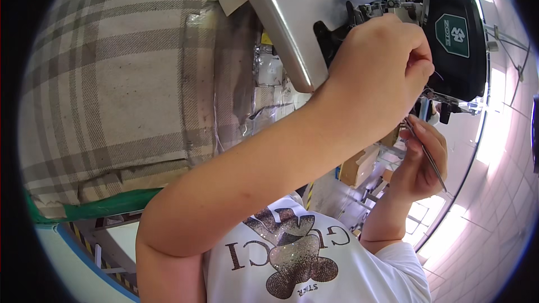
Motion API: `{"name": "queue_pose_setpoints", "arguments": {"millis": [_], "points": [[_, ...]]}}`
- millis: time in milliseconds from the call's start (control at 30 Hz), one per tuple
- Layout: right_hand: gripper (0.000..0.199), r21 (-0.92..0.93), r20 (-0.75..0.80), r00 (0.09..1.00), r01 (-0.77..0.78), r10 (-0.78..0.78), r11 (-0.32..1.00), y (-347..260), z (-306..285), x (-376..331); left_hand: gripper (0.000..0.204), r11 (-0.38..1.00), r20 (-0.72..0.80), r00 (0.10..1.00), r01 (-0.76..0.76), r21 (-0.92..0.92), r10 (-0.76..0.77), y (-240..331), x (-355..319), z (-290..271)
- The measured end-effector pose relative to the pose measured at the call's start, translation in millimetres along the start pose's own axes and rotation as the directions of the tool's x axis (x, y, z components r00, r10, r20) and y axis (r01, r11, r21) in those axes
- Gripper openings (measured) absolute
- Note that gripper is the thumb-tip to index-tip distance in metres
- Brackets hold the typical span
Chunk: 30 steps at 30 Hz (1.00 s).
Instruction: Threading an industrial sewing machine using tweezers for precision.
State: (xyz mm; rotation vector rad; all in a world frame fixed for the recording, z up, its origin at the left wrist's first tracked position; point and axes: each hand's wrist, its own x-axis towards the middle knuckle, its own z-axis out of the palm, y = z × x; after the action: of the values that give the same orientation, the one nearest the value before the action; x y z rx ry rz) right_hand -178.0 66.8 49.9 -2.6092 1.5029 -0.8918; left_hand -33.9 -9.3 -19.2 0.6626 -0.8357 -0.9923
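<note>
Just beside machine edge (432, 27), left hand (390, 47)

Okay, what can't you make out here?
Head view:
- Whatever the left hand may pinch: its curled fingers hide it.
- Part of the black machine: behind that hand.
- Far end of silver panel: cut off by upper edge.
- Thin metal tool: too small to tell tip shape.

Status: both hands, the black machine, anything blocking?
Left hand: fingers curled beside black machine, any hold unclear. Right hand: gripping slim metal tool. Left hand partly blocks view of black machine.
</note>
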Motion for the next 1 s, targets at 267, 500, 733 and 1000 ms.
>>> {"name": "queue_pose_setpoints", "arguments": {"millis": [267,500,733,1000], "points": [[0.016,-0.225,0.211,0.975,0.124,-0.076,0.966,-1,-3,25,0.008,0.952,0.07,0.979,0.2,-0.23,-0.189,9,5,-2],[0.025,-0.241,0.351,0.914,0.297,-0.202,0.924,-5,-2,31,0.008,0.952,0.111,0.971,0.232,-0.201,-0.213,12,5,-6],[0.023,-0.258,0.223,0.885,0.458,-0.409,0.851,14,8,19,0.009,0.96,0.107,0.973,0.22,-0.174,-0.203,14,6,-7],[0.025,-0.1,0.253,0.877,0.444,-0.408,0.891,-2,16,-1,0.008,0.956,0.104,0.975,0.212,-0.201,-0.195,13,5,-5]]}}
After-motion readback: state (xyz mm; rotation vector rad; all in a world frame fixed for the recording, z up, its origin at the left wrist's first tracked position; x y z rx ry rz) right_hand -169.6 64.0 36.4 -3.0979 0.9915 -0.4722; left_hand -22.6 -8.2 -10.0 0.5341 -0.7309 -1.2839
